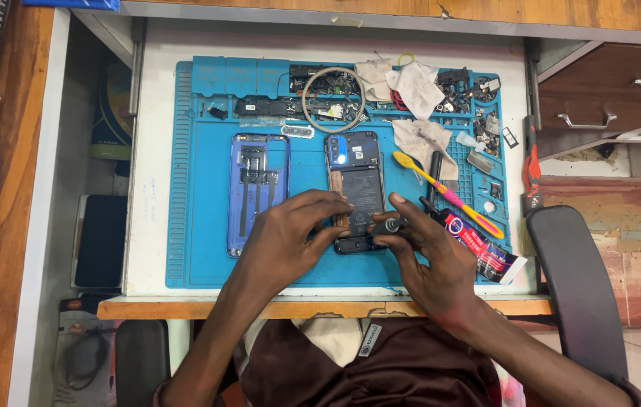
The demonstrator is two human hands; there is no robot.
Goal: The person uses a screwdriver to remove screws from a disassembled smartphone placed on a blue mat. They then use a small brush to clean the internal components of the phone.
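Opened phone [356,188] lies back-up at the middle of the blue mat [200,256], just right of its blue back cover [258,188]. Your left hand [286,241] pinches its lower edge with curled fingers. Your right hand [430,260] grips a small screwdriver [390,224] over the phone's bottom end. A yellow toothbrush [441,192] lies to the right.

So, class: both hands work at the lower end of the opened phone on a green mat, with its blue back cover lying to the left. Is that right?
Not quite: the mat is blue, not green, as the head view shows. The rest holds: the left hand and right hand work at the lower end of the opened phone, and the blue back cover lies to its left.
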